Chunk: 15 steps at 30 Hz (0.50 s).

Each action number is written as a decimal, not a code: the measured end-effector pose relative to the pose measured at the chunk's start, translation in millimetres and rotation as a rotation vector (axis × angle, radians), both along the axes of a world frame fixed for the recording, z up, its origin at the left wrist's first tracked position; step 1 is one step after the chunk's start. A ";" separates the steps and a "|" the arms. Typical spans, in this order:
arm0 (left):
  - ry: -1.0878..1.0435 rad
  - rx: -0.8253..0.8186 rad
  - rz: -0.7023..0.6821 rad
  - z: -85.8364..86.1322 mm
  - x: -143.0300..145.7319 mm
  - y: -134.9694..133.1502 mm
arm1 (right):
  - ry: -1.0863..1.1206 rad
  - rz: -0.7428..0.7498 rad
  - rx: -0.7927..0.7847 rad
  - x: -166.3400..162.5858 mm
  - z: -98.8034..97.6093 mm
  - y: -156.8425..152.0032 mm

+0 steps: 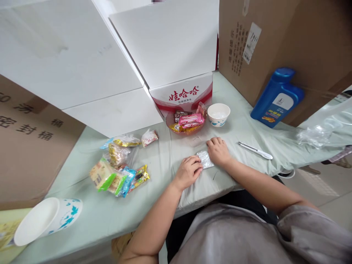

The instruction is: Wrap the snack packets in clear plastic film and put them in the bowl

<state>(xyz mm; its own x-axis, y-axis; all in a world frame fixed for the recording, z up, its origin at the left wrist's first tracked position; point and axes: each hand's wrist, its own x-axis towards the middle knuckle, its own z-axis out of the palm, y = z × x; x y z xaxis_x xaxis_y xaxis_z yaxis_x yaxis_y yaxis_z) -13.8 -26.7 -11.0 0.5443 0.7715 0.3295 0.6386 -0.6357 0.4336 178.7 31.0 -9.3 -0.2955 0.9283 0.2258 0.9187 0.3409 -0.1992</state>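
A flat, shiny packet in clear plastic [205,159] lies on the cloth-covered table in front of me. My left hand [189,171] grips its left edge with curled fingers. At the opposite edge, my right hand [219,151] rests with bent fingers pressing on it. What is inside the plastic is too indistinct to name. Just beyond the packet stands a pink see-through bowl [187,131] of wrapped snacks, beside a white paper bowl [219,114] with a blue leaf pattern. Right of my right hand lies a white-handled utility knife [255,150].
Several bagged snacks [118,168] are heaped on the left. Paper bowls [64,216] lie tipped at the near left corner. A blue bottle [277,99] stands at right against a brown carton [275,44]. White boxes [170,44] wall off the back.
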 end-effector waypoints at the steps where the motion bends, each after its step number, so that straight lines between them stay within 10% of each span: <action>1: -0.005 0.001 0.000 -0.3 -0.4 0.1 | 0.040 -0.028 0.015 3.7 1.2 1.3; 8: -0.117 -0.006 0.030 0.6 -2.3 0.0 | 0.283 0.640 -0.082 14.1 2.5 -24.1; 15: -0.321 -0.025 0.363 -9.4 -12.7 14.6 | 0.329 0.629 -0.097 31.0 13.5 -3.9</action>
<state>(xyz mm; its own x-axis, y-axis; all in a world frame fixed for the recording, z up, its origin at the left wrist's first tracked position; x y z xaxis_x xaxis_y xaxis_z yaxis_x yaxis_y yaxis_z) -26.6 -12.1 -20.5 0.1121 0.9025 0.4159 0.6487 -0.3835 0.6574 209.7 27.2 4.2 -0.7123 0.6244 0.3205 0.4409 0.7534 -0.4878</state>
